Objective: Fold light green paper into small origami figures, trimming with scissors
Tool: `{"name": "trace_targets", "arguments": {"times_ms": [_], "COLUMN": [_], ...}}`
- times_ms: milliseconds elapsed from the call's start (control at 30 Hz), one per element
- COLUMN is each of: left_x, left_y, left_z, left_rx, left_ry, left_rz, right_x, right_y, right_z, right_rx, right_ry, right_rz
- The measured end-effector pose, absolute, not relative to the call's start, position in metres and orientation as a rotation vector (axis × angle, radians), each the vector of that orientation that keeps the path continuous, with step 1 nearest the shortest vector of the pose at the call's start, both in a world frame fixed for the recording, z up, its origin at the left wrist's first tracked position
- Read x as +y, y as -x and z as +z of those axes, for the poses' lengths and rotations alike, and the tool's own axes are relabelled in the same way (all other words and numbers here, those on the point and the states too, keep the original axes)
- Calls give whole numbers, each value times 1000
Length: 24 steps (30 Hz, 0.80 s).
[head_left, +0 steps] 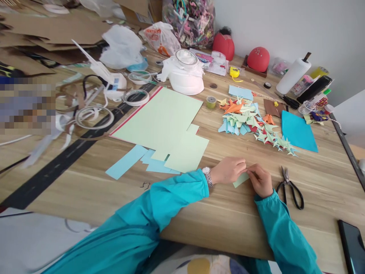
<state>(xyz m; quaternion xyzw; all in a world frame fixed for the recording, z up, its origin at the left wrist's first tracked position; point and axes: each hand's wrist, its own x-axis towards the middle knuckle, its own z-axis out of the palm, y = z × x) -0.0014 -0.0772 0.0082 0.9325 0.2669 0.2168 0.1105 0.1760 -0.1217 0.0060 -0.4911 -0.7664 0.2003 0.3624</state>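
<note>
My left hand [228,170], with a metal watch on its wrist, pinches the top edge of a small pale green paper piece [241,179] lying on the wooden table [222,213]. My right hand [261,180] grips the same piece from the right side, fingers curled. Both arms wear teal sleeves. Black scissors [290,187] lie just right of my right hand. Large pale green sheets [168,123] and light blue strips [127,161] lie to the left of my hands.
A heap of folded paper shapes [251,123] in green, blue, orange and red sits beyond my hands, beside a blue sheet [298,131]. Tape rolls [94,117], a white container [185,76], bags and cardboard crowd the far left. A dark phone [353,243] lies bottom right.
</note>
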Motion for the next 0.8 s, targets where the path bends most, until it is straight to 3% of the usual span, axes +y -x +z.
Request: {"name": "trace_targets", "arguments": {"times_ms": [433,800], "left_x": [-79,-66], "left_y": [3,2], "left_z": [10,5], "left_rx": [825,702], "left_ry": [-2585,-2161], "left_rz": [843,811], "right_x": [-125,-122], "right_y": [-177,-174], "right_z": [4,6], "right_rx": [-1884,-1735], "right_ry": [1273,1351], "right_rz": [451,877]}}
